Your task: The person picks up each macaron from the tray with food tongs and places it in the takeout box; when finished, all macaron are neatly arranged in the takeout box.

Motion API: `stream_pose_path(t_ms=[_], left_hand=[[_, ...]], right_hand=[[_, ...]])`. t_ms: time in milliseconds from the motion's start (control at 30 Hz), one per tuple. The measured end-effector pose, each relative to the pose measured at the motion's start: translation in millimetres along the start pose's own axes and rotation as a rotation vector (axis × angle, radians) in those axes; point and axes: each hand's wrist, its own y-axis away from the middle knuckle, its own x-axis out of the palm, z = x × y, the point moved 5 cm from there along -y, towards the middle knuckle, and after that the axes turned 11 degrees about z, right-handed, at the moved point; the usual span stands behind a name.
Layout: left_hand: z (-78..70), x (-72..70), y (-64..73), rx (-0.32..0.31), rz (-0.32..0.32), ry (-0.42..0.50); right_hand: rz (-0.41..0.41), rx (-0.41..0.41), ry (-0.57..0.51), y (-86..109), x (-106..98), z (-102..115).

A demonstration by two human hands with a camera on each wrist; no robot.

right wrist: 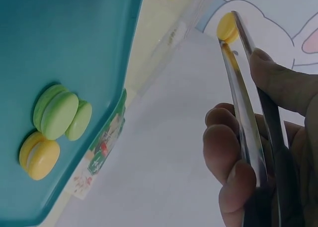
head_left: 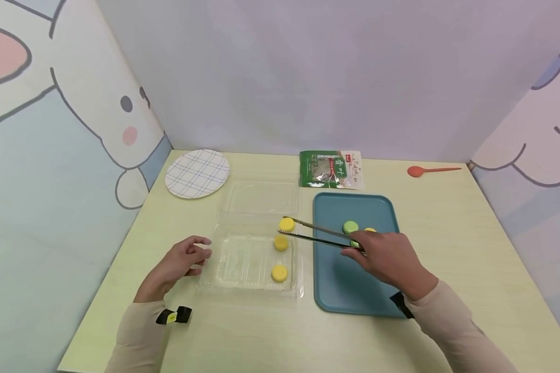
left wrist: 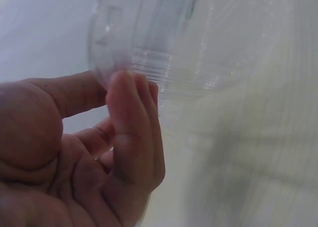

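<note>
My right hand (head_left: pixel 387 256) grips metal tongs (head_left: pixel 319 239), and a yellow macaron (head_left: pixel 287 225) is held between their tips, above the right side of the clear plastic container (head_left: pixel 242 285). Two more yellow macarons, one nearer the front (head_left: pixel 279 273) and one behind it (head_left: pixel 281 243), sit along the container's right side. Its hinged lid (head_left: pixel 261 198) lies open toward the back. My left hand (head_left: pixel 181 263) is at the container's left edge; the left wrist view has thumb and fingers pinching the clear rim (left wrist: pixel 114 53). A blue tray (head_left: pixel 340 290) lies under my right hand.
On the tray are green macarons (right wrist: pixel 59 115) and a yellow macaron (right wrist: pixel 42 159). A checked plate (head_left: pixel 197 174) stands back left, a green-and-white food packet (head_left: pixel 331 169) lies behind the tray, and an orange spoon (head_left: pixel 416 171) lies back right. Walls border the table.
</note>
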Motion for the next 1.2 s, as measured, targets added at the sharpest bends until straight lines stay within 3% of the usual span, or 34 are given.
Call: stream_pose_path(t_ms=[300, 567, 767, 1033, 1200], left_hand=[[0.8, -0.1, 1.5, 0.000, 0.000, 0.005], [0.9, -0.7, 0.1, 0.000, -0.004, -0.001], [0.8, -0.4, -0.8, -0.010, -0.009, -0.005], [0.7, -0.3, -1.1, -0.005, -0.011, -0.002], [0.3, 0.4, -0.8, -0.003, -0.011, -0.001]], right_hand=[[0.084, -0.018, 0.032, -13.3, 10.0, 10.0], [0.168, 0.033, 0.014, -22.6, 15.9, 17.6], [0.145, -0.034, 0.037, -28.7, 22.4, 26.3], [0.221, -0.058, 0.035, -42.7, 31.3, 37.7], [0.215, -0.091, 0.066, -52.6, 33.0, 45.6]])
